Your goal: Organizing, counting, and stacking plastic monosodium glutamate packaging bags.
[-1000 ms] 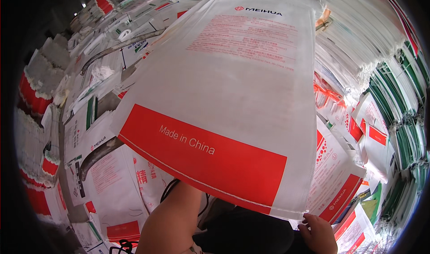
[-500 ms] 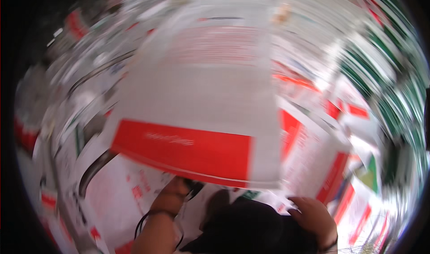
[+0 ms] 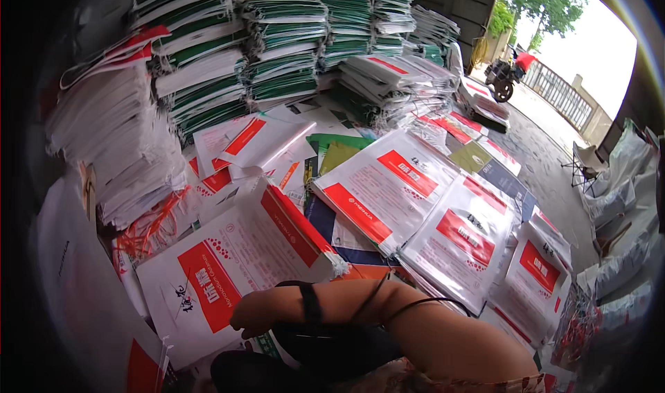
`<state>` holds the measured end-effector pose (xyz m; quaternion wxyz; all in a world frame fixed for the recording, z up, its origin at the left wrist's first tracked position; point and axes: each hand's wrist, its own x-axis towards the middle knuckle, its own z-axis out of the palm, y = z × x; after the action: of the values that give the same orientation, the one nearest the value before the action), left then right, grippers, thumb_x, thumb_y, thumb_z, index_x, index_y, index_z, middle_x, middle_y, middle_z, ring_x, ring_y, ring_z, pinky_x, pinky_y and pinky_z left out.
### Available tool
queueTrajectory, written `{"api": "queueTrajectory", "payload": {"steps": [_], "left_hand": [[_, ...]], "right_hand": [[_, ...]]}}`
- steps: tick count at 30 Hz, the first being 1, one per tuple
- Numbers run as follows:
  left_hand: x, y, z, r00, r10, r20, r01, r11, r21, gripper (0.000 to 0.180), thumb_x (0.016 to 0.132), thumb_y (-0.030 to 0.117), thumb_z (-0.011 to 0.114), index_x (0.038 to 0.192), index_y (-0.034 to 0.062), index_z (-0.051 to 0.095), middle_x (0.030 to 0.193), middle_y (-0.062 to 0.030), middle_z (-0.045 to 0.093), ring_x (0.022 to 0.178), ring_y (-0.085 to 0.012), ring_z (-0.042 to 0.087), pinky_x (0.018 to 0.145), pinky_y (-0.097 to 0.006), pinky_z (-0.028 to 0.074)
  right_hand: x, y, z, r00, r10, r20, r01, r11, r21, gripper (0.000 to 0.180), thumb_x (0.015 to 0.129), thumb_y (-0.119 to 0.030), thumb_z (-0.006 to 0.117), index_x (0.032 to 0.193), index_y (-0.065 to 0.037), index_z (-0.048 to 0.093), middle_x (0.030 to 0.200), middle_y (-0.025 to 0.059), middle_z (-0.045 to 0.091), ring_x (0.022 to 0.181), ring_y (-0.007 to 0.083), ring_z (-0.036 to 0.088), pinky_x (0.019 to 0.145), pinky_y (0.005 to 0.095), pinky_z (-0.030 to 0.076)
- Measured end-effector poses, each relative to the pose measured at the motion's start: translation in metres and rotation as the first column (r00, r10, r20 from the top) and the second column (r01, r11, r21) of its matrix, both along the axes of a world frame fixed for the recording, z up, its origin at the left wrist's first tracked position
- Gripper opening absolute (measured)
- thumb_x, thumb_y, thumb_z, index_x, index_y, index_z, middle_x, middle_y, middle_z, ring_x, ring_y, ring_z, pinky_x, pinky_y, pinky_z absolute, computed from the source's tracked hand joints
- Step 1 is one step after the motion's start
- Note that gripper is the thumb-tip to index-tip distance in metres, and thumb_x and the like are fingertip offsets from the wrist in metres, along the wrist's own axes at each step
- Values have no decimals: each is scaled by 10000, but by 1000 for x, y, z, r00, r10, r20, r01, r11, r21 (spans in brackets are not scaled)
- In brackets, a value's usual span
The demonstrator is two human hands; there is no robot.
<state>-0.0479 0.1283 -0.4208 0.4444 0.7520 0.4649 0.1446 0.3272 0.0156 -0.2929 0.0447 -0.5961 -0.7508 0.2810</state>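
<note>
From the lower right my right forearm reaches across to the left, with black bands on it. At its end my right hand [image 3: 251, 312] lies against a white and red printed bag [image 3: 170, 272]. Its fingers look curled in, and whatever they hold is hidden. The bag spreads flat to the left of the hand, close to my dark-clothed legs. Above my forearm rises the folded red edge of another white and red bag [image 3: 294, 226]. My left hand does not show.
Flat piles of white and red bags [image 3: 388, 178] cover the floor ahead and right. Tall green and white stacks [image 3: 287, 46] line the back, with a white stack [image 3: 114, 150] at left. A folding chair [image 3: 589, 161] and motorbike [image 3: 504, 74] stand beyond.
My view has swung round, and the stacks and the doorway now show. The white and red bag that filled the front is gone from there. My left hand has left the picture.
</note>
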Motion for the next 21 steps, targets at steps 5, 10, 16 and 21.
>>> {"api": "queueTrajectory", "payload": {"steps": [5,10,16,21], "left_hand": [[42,-24,107,974,34,222,-36,999,5,321,1052,237,517,1300,46,587,1290,-150,579,1079,-213,626,900,-339,519],[113,-96,207,863,-341,374,247,928,277,266,1041,119,516,1246,-20,613,1129,-111,681,928,-164,634,820,-283,515],[218,-207,296,316,-858,404,617,509,600,230,985,186,590,1154,50,667,1100,-154,679,1008,-325,635,886,-410,494],[271,-267,318,-272,-862,428,844,0,537,462,945,207,643,1333,-10,517,1182,-204,625,1167,-325,593,1031,-434,446]], "right_hand": [[-16,20,3,995,57,76,-54,998,-42,348,915,-301,627,1080,-7,715,1013,206,714,983,377,679,857,477,530],[-18,40,-13,930,226,290,-221,974,-48,368,878,-342,657,1008,-13,757,1017,186,731,980,353,688,862,465,529],[-42,114,2,984,87,154,-116,974,193,318,878,-265,652,1029,5,724,1002,202,722,936,374,697,835,460,554],[-6,115,-63,963,-178,202,110,946,306,229,875,-162,616,1024,-18,711,1013,182,727,951,354,713,786,443,575]]}}
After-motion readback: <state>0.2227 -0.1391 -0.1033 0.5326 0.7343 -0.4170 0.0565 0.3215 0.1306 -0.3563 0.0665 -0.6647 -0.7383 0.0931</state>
